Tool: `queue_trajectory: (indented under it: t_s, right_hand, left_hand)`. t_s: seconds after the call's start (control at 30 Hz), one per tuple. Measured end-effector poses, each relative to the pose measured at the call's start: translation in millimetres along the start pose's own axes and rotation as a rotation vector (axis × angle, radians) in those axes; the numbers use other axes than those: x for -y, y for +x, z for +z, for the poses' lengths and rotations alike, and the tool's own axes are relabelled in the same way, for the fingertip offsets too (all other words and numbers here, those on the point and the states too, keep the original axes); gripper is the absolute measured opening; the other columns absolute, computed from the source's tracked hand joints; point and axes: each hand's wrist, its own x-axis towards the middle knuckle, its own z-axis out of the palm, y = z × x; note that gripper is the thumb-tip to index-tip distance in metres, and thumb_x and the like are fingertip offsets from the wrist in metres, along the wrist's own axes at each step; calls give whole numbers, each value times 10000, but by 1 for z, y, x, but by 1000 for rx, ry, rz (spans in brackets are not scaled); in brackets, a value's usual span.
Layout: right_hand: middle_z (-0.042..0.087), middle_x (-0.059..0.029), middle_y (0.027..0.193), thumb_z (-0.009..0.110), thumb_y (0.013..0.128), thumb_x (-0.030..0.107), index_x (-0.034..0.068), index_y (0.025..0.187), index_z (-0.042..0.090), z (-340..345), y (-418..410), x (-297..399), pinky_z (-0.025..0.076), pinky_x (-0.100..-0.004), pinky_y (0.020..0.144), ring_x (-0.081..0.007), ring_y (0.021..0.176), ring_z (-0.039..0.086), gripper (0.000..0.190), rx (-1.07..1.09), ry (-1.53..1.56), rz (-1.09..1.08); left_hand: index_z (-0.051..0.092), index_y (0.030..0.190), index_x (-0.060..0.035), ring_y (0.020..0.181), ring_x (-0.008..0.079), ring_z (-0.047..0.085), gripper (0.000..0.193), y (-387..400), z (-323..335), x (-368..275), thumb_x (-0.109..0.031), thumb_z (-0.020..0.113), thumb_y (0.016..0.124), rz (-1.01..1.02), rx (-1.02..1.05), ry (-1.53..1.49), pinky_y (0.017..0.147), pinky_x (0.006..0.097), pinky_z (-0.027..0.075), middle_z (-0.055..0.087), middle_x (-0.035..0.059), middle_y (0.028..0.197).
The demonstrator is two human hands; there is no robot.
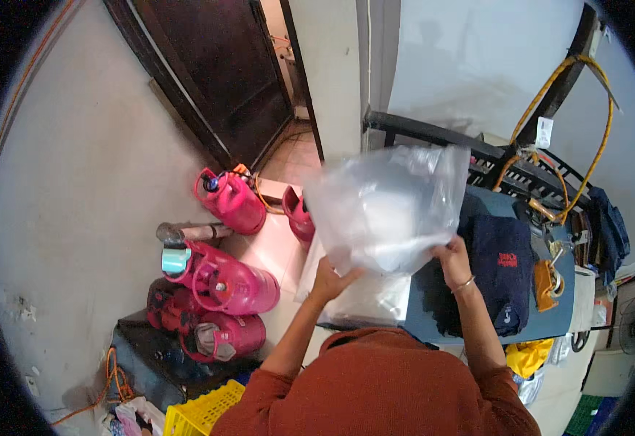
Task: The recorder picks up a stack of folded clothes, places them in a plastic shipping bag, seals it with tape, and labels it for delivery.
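A large clear plastic bag (pixel 388 212) is stretched between my two hands above the near left part of a blue-grey table (pixel 431 310). My left hand (pixel 331 280) grips its lower left corner, thumb pointing inward. On the lower right edge, my right hand (pixel 452 261) pinches the plastic, and a bracelet circles that wrist. Below the bag lies a stack of clear plastic bags (pixel 369 305) at the table's front edge. Just right of my right forearm is a folded dark navy garment (pixel 500 272) with red lettering and a small white mark.
An orange tape dispenser (pixel 545 286) sits at the table's right, near a coiled yellow hose (pixel 603 136). Several pink gas cylinders (pixel 235 278) stand on the floor to the left. A yellow plastic crate (pixel 203 409) is at lower left; a dark door (pixel 219 65) stands ahead.
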Motion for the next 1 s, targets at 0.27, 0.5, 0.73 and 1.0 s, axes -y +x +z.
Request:
queue_trajectory:
  t_s: [0.27, 0.5, 0.73, 1.0]
  right_hand:
    - [577, -90, 898, 492, 690, 5, -31, 971, 538, -5, -14, -101, 414, -292, 780, -209, 858, 541, 287, -148, -292, -100]
    - [523, -81, 1101, 505, 652, 77, 20, 1167, 458, -26, 12, -63, 372, -319, 883, -182, 1039, 470, 520, 198, -507, 103]
    - [591, -117, 1023, 486, 758, -17, 15, 1057, 557, 17, 19, 145, 449, -302, 798, -184, 938, 563, 309, 380, -722, -302]
    - [618, -134, 815, 534, 780, 143, 34, 929, 606, 39, 7, 99, 468, -393, 705, -307, 777, 588, 198, 721, -1472, -347]
  left_hand:
    - [562, 1022, -39, 899, 204, 562, 400, -6, 30, 49, -195, 704, 681, -144, 13, 73, 823, 317, 436, 600, 104, 969]
    - [594, 947, 4, 803, 254, 607, 250, 0, 45, 116, -92, 613, 716, 339, -110, 255, 719, 337, 465, 619, 160, 884]
    - [597, 910, -3, 776, 297, 604, 213, -1, 52, 114, 20, 571, 700, 243, -41, 259, 671, 334, 470, 618, 162, 843]
    - [603, 902, -22, 770, 238, 606, 218, -3, 55, 50, -18, 600, 683, 195, 62, 86, 680, 321, 465, 625, 117, 856]
